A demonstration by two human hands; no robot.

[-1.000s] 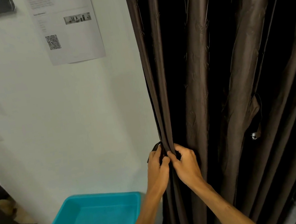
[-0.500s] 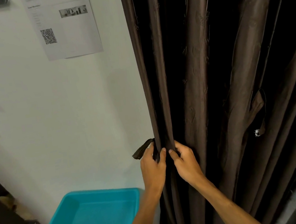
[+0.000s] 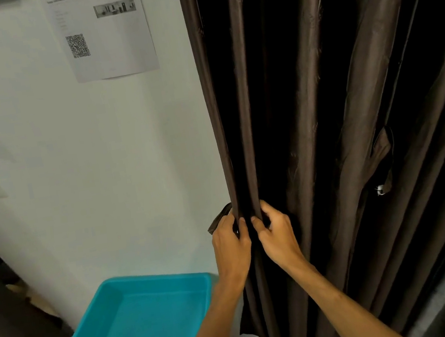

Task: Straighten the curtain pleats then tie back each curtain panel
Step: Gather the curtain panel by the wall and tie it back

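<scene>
A dark brown curtain (image 3: 317,95) hangs in long vertical pleats over the right half of the view. My left hand (image 3: 231,242) pinches its outermost left pleat at about waist height. A short dark fabric strap (image 3: 219,218) sticks out to the left just above that hand's fingers. My right hand (image 3: 276,232) grips the neighbouring pleat right beside it, fingers curled into the fold. A second fabric tie-back loop (image 3: 386,160) with a small white fitting hangs further right on the curtain.
A turquoise plastic tub (image 3: 130,331) stands low at the left, close to my left forearm. A white wall (image 3: 85,175) with a taped paper notice (image 3: 103,32) fills the left. A dark post (image 3: 8,313) leans at the far left.
Both hands slid slightly apart on the pleats, and the dark strap came out to the left of the curtain edge. The view drifted a little.
</scene>
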